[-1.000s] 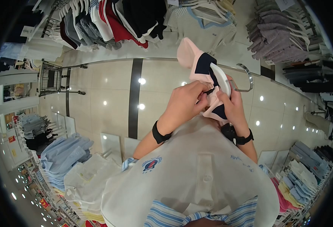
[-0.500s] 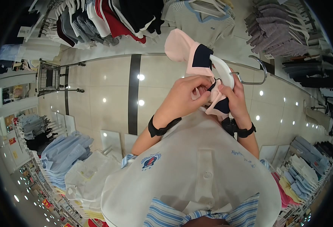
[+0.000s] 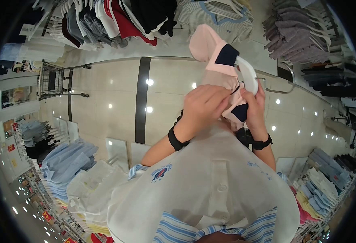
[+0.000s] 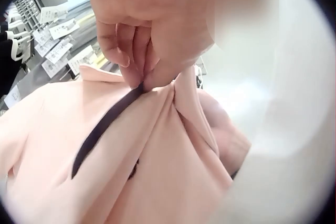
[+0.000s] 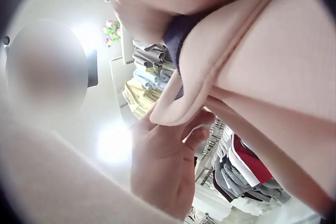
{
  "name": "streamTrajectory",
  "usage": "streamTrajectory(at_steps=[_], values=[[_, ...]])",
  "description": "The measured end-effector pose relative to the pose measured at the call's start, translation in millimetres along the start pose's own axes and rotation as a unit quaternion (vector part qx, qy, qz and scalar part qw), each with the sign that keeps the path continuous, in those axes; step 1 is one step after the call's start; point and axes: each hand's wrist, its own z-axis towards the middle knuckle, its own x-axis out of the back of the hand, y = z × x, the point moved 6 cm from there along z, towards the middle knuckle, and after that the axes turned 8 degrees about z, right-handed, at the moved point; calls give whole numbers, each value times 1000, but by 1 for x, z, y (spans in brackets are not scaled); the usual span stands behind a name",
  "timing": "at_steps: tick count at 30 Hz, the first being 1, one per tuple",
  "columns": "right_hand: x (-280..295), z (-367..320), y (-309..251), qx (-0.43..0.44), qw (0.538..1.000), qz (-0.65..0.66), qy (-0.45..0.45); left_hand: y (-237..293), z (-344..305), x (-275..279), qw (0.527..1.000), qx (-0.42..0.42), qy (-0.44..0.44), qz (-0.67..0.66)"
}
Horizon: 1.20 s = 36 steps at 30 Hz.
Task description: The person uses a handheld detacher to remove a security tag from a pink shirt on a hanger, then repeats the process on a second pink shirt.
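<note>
A pale pink shirt (image 3: 216, 77) with navy blocks on its collar (image 3: 227, 55) hangs on a white hanger (image 3: 248, 75) with a metal hook, held in front of the body. My left hand (image 3: 205, 104) pinches the neck opening. In the left wrist view, the thumb and fingertips of that hand (image 4: 152, 29) hold the upper end of a narrow dark strip (image 4: 102, 127) on the shirt front. My right hand (image 3: 255, 107) grips the hanger and the collar together, thumb in front. Its far fingers are mostly hidden behind the hanger.
Hanging clothes (image 3: 117, 22) line the display ahead, with grey-mauve garments (image 3: 293, 34) to its right. A shopping cart (image 3: 51, 81) stands at the left on the tiled floor (image 3: 105, 101). Racks of light blue shirts (image 3: 66, 166) and folded-looking garments (image 3: 319, 188) flank the body.
The shirt and hanger have shifted first outward, then slightly right, and the hook has swung farther right. My left hand keeps working at the neck opening; my right hand keeps its grip.
</note>
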Motion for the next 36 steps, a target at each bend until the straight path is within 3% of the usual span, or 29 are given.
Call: streamTrajectory(at_steps=[4,6,8,11,18,26,30,32,36], values=[[20,2,1,-33,998,43,18,7,-6,-2,998,-22,3,-50],[22,4,-1,-37,988,148,-6,9,-7,-1,998,-42,-11,-48],[19,5,-7,-34,983,181,-25,8,-5,3,993,5,25,-113],[14,3,-12,-38,977,201,-55,4,-1,2,991,35,1,-132],[-7,6,-11,-37,981,177,-76,2,2,10,994,8,7,-110],[-43,11,3,-57,993,106,-17,-31,-3,33,998,61,12,11],[-73,16,-4,-12,997,77,-9,-49,-7,52,996,84,30,9],[-86,24,-5,1,997,71,-7,-68,-14,59,982,159,10,-99],[-105,34,2,-13,999,43,-5,-86,-19,85,968,189,-7,-165]])
